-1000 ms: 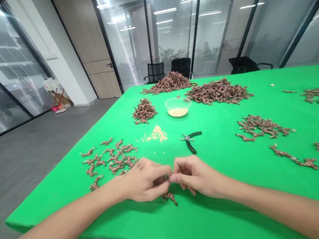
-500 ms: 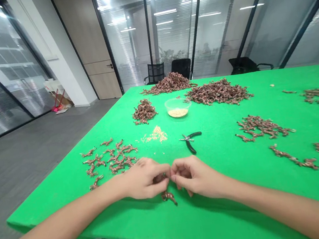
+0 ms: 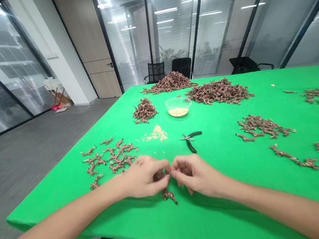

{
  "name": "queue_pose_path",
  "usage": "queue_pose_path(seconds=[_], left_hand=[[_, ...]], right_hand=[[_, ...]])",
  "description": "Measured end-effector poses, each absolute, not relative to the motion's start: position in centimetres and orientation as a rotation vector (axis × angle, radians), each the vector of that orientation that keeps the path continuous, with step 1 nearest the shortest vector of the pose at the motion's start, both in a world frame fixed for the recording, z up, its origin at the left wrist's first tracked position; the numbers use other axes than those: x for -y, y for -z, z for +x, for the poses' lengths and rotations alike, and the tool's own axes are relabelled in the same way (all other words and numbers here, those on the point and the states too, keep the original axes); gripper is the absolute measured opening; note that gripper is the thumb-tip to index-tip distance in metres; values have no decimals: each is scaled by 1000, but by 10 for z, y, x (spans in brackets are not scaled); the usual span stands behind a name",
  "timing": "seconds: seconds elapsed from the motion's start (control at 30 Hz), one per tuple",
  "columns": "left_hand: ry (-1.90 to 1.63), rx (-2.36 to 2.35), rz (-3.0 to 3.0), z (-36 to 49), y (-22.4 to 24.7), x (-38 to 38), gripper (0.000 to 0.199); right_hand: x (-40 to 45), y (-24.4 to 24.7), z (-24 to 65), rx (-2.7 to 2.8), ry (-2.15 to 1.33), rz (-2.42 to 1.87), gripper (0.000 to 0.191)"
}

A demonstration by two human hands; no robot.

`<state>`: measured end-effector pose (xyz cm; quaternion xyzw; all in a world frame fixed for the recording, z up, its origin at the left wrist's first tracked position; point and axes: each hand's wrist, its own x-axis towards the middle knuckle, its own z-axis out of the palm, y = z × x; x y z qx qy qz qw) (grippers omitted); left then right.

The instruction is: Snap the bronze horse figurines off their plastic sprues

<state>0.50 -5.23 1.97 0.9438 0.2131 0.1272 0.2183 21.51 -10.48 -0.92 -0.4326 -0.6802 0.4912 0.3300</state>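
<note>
Both left hand (image 3: pixel 146 178) and right hand (image 3: pixel 197 174) pinch at one small piece (image 3: pixel 167 172), too hidden to name, so small, steady finger movements suit best.

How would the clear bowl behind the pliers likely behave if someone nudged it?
The clear bowl would probably slide rather than tip, being wide and low. It looks light, with thin see-through walls and only a shallow layer of pale bits, which might shift or scatter if jolted.
</note>
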Motion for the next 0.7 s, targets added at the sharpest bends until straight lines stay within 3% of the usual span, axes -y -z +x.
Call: queue_pose_path(seconds=[0.37,0.57,0.7], left_hand=[[-470,-841,2344,9,-22,51,17],[-453,-806,2279,9,-22,50,39],[-434,-814,2280,9,-21,52,36]], right_hand=[[103,8,216,1738,-1166,-1176,15],[104,5,215,1775,-1133,-1186,15],[103,6,215,1787,-1120,-1190,13]])
